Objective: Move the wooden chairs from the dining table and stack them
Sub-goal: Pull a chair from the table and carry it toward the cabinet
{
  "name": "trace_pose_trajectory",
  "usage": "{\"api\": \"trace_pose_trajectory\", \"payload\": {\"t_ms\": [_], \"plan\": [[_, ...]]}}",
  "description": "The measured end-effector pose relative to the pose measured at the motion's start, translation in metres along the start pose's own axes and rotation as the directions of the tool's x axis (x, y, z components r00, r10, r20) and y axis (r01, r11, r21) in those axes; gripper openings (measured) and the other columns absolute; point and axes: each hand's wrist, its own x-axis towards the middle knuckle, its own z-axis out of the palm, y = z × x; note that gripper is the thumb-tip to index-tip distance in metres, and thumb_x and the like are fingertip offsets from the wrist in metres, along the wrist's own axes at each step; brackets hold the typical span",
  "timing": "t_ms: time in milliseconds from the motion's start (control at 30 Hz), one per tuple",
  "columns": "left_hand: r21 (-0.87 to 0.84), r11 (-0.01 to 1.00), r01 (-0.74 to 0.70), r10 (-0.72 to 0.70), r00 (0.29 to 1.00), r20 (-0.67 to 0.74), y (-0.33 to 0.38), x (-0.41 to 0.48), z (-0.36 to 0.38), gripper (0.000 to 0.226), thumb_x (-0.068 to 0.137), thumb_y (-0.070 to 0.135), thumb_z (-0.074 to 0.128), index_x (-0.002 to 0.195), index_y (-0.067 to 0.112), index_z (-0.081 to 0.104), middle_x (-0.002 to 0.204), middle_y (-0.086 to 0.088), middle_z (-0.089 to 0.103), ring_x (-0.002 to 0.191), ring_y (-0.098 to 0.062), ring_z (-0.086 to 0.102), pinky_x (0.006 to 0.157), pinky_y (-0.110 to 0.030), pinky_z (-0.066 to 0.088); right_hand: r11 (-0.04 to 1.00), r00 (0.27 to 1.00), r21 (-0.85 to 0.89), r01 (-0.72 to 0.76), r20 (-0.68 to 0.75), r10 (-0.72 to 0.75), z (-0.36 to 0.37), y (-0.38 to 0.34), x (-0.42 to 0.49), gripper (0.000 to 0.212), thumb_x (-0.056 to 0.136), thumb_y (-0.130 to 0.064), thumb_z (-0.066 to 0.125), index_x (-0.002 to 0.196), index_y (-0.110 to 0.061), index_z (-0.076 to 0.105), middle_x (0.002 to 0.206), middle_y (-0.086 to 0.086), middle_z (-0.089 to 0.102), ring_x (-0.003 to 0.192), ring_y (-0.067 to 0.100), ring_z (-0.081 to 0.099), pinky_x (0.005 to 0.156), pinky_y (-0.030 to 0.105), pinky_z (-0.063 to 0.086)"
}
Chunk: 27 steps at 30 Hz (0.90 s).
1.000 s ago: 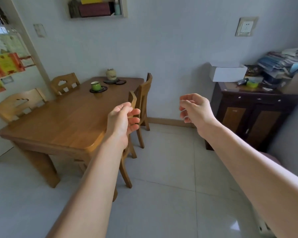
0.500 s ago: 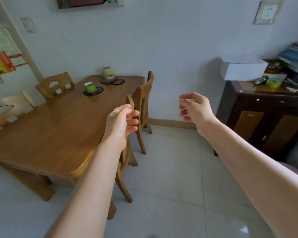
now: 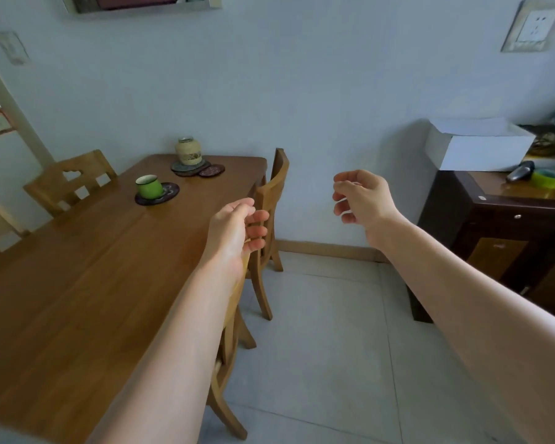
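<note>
Reaching stage, judged: left hand (image 3: 237, 229) and right hand (image 3: 361, 197), both loosely curled and empty, hover at frame centre. Nearest chair (image 3: 229, 341) stands tucked against the table (image 3: 77, 283) edge, lower centre. Next move calls for gripping its backrest and drawing it clear.

A single head-worn wide-angle view looks forward and down from standing height over the near right corner of the dining table (image 3: 77, 299), facing the back wall (image 3: 334, 91). Both forearms reach in from the bottom edge, near the lens; straight lines bow toward the edges.
</note>
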Motion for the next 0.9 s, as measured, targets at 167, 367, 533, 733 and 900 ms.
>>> {"api": "trace_pose_trajectory", "payload": {"t_ms": [167,367,533,733,900], "plan": [[0.025,0.999,0.031,-0.031,0.999,-0.009,-0.009,0.059,0.011,0.017,0.098,0.017,0.050,0.106,0.022,0.064,0.070,0.003,0.075,0.056,-0.010,0.063,0.052,-0.025,0.053,1.000,1.000,-0.007,-0.018,0.022,0.018,0.014,0.011,0.065,0.015,0.091,-0.006,0.052,0.101,-0.009,0.063,0.074,0.005,0.059,0.049,0.015,0.055,0.045,0.024,0.044],[0.030,0.998,0.060,-0.058,0.996,-0.072,-0.025,0.142,0.039,0.016,0.098,0.017,0.051,0.105,0.023,0.064,0.069,0.004,0.075,0.055,-0.009,0.064,0.054,-0.026,0.056,0.999,0.996,-0.026,-0.031,0.085,0.033,0.018,0.032,0.158,0.014,0.092,-0.007,0.053,0.102,-0.010,0.063,0.075,0.006,0.060,0.052,0.016,0.056,0.047,0.025,0.045],[-0.021,0.990,0.141,-0.143,0.978,-0.152,-0.042,0.215,0.079,0.015,0.097,0.017,0.053,0.102,0.023,0.066,0.071,0.002,0.075,0.060,-0.012,0.065,0.056,-0.028,0.057,0.995,0.988,-0.081,-0.064,0.132,0.074,0.015,0.051,0.250,0.013,0.093,-0.006,0.053,0.100,-0.010,0.063,0.075,0.007,0.060,0.053,0.018,0.057,0.048,0.026,0.045],[-0.118,0.964,0.240,-0.261,0.938,-0.227,-0.057,0.296,0.113,0.011,0.096,0.019,0.055,0.099,0.020,0.066,0.077,-0.003,0.074,0.066,-0.016,0.064,0.059,-0.032,0.052,0.976,0.956,-0.188,-0.109,0.248,0.154,0.027,0.070,0.353,0.012,0.093,-0.006,0.054,0.099,-0.010,0.064,0.074,0.007,0.060,0.053,0.018,0.056,0.046,0.025,0.044],[-0.204,0.917,0.342,-0.388,0.885,-0.256,-0.077,0.351,0.114,0.014,0.095,0.019,0.056,0.105,0.013,0.063,0.085,-0.007,0.072,0.069,-0.018,0.067,0.054,-0.029,0.052,0.928,0.870,-0.323,-0.187,0.384,0.309,0.053,0.093,0.412,0.013,0.094,-0.008,0.054,0.104,-0.007,0.062,0.078,0.010,0.061,0.055,0.020,0.058,0.048,0.026,0.048]]}}
